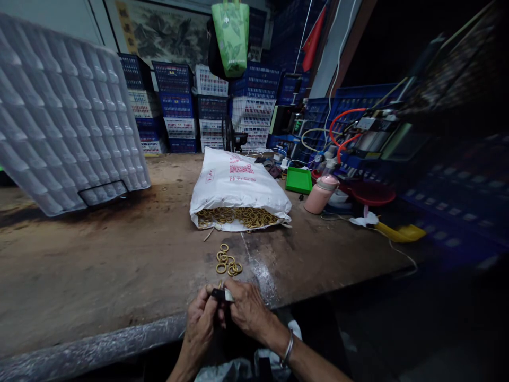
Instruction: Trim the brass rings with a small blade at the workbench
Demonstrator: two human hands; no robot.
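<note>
Strip (pixel 218 294) between left grip (pixel 200 315) and right grip (pixel 248 309)

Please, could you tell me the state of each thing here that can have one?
Left hand: grip closed on the black-and-white piece
Right hand: grip closed on the same piece
Black-and-white piece: held between both hands
White sack: lying, mouth open, rings showing inside
Loose rings: on the table, some overlapping
Pink bottle: standing
Green bag: hanging
Crates: stacked
Fan: running or not, cannot tell
</note>
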